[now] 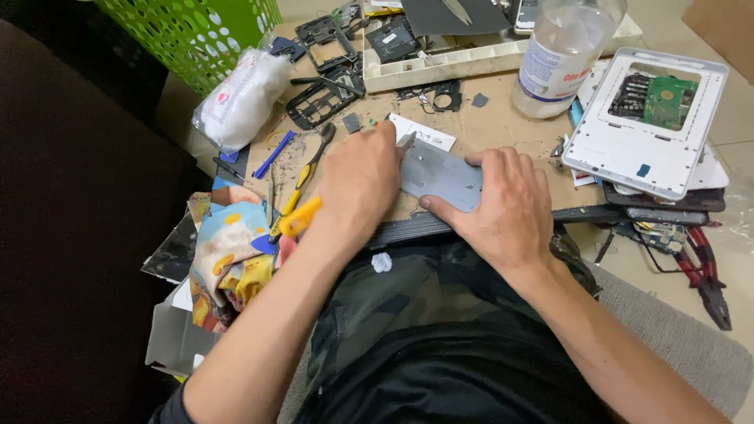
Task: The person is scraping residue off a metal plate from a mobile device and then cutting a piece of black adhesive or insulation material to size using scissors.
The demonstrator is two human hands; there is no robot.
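Both hands (432, 196) on grey plate (440, 174), left with blade (406, 143).

Left forearm rising from lower left of frame, left hand (360, 182) curled knuckles-up at centre, right forearm entering from lower right, right hand (503, 206) palm-down, fingers spread flat, thumb angled left

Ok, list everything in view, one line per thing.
grey metal plate: one, grey, table middle, under both hands
pliers: one, yellow-handled, left of the hands
plastic bottle: one, clear, top right
white device shell: one, green circuit board inside, right
white tray: one, top centre
green basket: one, top left
patterned cloth: one, multicoloured, lower left
left hand: pressing a small tool onto the plate edge
right hand: flat on the plate
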